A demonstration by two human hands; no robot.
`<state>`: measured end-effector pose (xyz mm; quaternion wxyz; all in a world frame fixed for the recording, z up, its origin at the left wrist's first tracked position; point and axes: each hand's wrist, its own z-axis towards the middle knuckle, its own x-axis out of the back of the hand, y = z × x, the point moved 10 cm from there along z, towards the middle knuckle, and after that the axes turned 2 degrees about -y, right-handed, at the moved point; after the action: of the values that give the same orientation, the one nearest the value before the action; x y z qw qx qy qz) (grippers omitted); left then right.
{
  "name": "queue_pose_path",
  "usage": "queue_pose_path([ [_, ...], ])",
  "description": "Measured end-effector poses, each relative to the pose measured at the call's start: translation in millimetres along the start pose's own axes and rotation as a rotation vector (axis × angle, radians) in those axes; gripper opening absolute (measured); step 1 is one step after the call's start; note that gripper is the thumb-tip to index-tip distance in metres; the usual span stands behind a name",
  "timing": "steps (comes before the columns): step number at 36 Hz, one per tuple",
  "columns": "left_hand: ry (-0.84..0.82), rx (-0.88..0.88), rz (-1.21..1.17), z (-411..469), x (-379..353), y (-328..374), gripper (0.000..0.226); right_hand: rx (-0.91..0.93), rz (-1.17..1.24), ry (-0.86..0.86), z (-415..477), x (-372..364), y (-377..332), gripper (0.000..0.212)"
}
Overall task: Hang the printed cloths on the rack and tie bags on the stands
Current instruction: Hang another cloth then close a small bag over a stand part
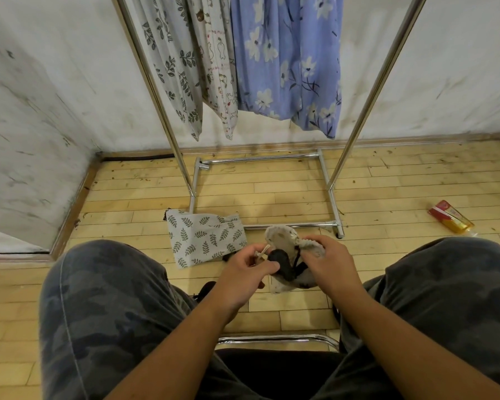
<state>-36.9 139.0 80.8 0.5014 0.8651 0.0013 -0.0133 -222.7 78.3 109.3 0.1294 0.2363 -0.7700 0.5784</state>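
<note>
— Firstly, the grip: state it.
— Two hands, both engaged on one small pale bag. The left hand pinches its light cord between thumb and fingertips. The right hand curls round the bag's right side. A dark piece shows between the two hands.
— Other bags?
— One more. A leaf-print bag lies flat on the floor, just beyond and left of the grip. Two bags in total.
— Further out?
— One chrome rack stands past the grip. Three cloths hang on it: leaf-print cloth left, animal-print cloth middle, blue floral cloth right. One red-and-yellow packet lies well right of the grip.
</note>
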Motion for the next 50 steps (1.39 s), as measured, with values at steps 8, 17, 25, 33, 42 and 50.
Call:
queue_pose_path([
  [8,0.028,-0.009,0.011,-1,2,2,0.011,-0.068,0.042,0.033,6,6,15,0.011],
  [17,0.069,-0.021,-0.032,-2,7,6,0.018,-0.079,0.005,0.028,3,3,12,0.015],
  [25,0.076,-0.021,-0.05,-2,8,5,0.015,-0.03,-0.032,-0.005,5,1,9,0.027],
  [33,0.088,-0.004,-0.082,-2,10,3,0.016,-0.082,0.103,-0.003,7,2,17,0.014],
  [42,0.109,0.016,-0.157,-2,12,2,0.009,-0.137,0.059,0.009,10,4,22,0.015],
  [50,0.223,0.013,-0.267,-2,25,1,0.012,-0.191,-0.007,-0.009,8,2,30,0.011],
])
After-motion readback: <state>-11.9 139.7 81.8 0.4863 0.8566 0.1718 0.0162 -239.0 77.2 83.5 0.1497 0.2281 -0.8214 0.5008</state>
